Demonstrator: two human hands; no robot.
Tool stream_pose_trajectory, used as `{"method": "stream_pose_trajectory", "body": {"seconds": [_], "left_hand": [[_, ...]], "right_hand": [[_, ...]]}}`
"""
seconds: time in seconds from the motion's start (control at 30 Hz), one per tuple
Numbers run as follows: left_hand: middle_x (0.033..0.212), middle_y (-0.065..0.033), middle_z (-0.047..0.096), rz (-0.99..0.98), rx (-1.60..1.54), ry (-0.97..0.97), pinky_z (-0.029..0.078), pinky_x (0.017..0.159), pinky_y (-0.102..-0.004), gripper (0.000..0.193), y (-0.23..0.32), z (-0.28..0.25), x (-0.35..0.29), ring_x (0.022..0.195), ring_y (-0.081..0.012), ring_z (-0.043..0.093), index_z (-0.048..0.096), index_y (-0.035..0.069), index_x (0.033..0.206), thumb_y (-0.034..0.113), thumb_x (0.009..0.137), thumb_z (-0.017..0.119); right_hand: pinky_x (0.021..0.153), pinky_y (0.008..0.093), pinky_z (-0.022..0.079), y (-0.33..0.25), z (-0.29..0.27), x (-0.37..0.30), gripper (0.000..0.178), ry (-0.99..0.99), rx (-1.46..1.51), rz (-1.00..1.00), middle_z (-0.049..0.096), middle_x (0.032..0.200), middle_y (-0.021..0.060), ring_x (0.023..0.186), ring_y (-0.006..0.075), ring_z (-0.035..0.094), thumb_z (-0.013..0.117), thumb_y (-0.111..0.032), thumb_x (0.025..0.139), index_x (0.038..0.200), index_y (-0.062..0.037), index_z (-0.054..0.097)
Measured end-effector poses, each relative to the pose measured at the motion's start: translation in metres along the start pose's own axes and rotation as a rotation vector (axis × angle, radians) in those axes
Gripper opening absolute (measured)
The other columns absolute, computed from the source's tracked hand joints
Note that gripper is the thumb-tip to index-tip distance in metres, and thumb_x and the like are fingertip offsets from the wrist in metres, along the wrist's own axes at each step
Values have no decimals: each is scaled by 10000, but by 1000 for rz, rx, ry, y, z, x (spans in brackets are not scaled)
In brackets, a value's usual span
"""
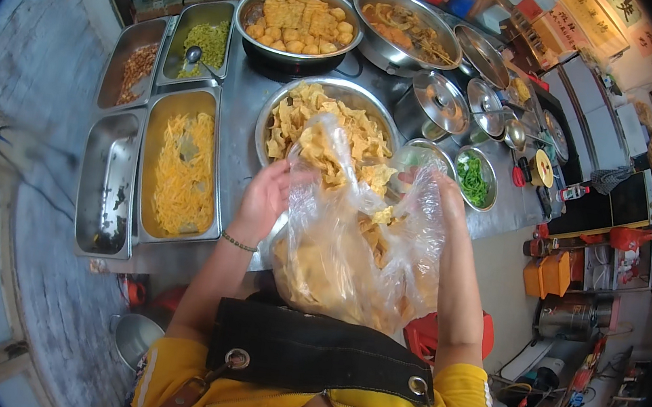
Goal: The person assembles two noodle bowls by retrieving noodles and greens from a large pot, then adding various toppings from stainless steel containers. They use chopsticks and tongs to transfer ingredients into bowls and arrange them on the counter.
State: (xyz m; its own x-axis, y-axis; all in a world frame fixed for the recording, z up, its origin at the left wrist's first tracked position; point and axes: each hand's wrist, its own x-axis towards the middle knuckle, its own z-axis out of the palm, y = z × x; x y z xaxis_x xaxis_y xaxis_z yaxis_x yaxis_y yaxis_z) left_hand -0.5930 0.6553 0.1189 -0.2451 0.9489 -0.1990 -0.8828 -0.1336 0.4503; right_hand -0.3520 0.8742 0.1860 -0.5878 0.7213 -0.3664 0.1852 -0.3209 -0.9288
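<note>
A clear plastic bag (327,261) of yellow crispy fried pieces hangs between my hands, just in front of the steel counter's near edge. My left hand (266,194) is closed on the left side of its mouth. At the other side, my right hand (439,191) grips the plastic, with some fingers hidden behind it. Past the bag's mouth stands a round steel bowl (393,128) heaped with the same fried pieces (305,111). Part of the bag overlaps the bowl's near rim.
Left lie steel trays with shredded yellow food (184,162), chopped greens (206,38) and peanuts (137,70), plus a nearly bare tray (108,177). Behind are pans of fried cubes (303,22) and stew (412,31). To the right sit a bowl of green herbs (473,178) and lidded pots (440,100).
</note>
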Motion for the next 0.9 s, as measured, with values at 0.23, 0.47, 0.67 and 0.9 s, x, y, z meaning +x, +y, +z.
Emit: {"method": "stream_pose_trajectory", "body": {"seconds": [0.23,0.47,0.67,0.9], "left_hand": [[928,-152,657,123,624,181,493,745,-286,302,-4,17,21,856,-173,632,515,-23,1169,125,905,528],[669,-47,585,306,463,326,427,484,-243,117,-3,30,11,535,-114,541,582,1,905,97,905,515],[597,-32,549,167,564,395,358,384,-248,174,-21,-3,8,449,-106,486,549,39,813,183,911,553],[640,-54,594,214,738,313,418,456,-229,185,-8,18,7,505,-92,530,514,49,828,188,950,522]], "right_hand": [[610,306,533,2,13,3,432,-41,-47,47,654,1031,214,703,211,646,424,-262,956,1202,84,499],[635,319,507,10,-5,-5,371,184,-32,19,679,949,154,734,203,635,441,-262,941,1060,46,609],[541,252,502,3,2,-3,321,111,-153,147,672,860,159,767,225,679,439,-207,945,980,48,630],[551,302,508,13,-11,2,306,215,-97,23,669,862,184,675,232,645,459,-177,929,973,83,615]]}}
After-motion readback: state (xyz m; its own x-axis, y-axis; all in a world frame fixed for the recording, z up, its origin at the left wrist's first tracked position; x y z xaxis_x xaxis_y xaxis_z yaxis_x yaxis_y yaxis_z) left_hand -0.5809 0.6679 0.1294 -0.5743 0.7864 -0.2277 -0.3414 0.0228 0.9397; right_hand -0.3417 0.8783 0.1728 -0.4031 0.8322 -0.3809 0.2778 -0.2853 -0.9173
